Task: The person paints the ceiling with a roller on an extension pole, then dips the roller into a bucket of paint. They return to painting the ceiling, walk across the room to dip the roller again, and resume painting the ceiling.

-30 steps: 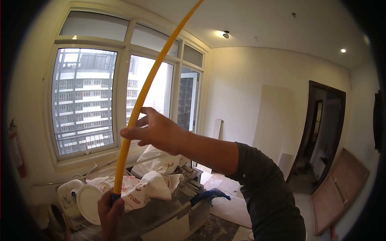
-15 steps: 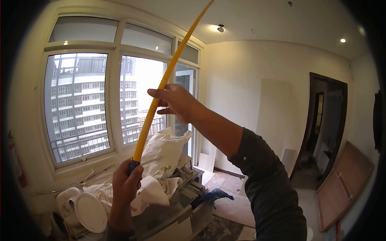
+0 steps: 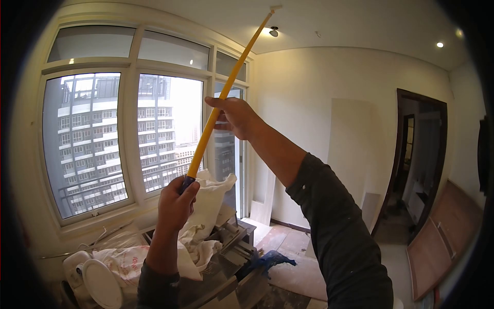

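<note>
A long yellow pole slants up from lower left to the ceiling at upper right. Its top end reaches a small white fitting on the ceiling. My left hand grips the dark bottom end of the pole at chest height. My right hand is raised higher and wraps the pole about halfway up, arm in a dark sleeve stretched out in front of me.
A big window with tower blocks outside fills the left wall. Below it lie white sacks, a white bucket lid and stacked metal parts. A dark doorway opens at right, boards lean by it.
Both hands rose and moved right, lifting the pole. Its top end, out of frame before, now shows touching the ceiling fitting. The view tilted slightly upward.
</note>
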The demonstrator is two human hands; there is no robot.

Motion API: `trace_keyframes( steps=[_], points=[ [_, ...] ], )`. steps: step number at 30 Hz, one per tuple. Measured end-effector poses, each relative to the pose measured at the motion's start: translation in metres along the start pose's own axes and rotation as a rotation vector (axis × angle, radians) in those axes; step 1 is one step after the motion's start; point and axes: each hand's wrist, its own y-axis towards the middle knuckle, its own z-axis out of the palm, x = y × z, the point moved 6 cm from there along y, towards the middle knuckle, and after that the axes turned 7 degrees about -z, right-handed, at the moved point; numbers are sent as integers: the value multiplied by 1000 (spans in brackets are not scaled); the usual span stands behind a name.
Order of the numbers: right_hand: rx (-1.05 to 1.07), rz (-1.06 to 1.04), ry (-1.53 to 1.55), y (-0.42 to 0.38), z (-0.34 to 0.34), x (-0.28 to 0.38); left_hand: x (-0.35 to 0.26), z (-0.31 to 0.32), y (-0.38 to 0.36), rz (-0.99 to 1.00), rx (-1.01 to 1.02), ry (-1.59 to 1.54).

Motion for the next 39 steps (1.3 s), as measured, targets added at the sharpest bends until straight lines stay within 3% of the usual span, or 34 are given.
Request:
trace_keyframes(
  steps=[14,22,26,29,39],
  points=[
    [-83,27,27,47,-133,-65,61,104,103,9,-64,178],
    [-126,23,-52,48,-167,-61,74,138,108,-14,-5,-10],
    [-131,35,-56,38,-161,-55,71,138,95,-34,-4,-47],
    [-90,38,-63,29,-143,-50,72,125,80,69,-22,-15],
    [102,41,-84,-40,-22,-12,59,31,-25,-52,-16,-180]
  ],
)
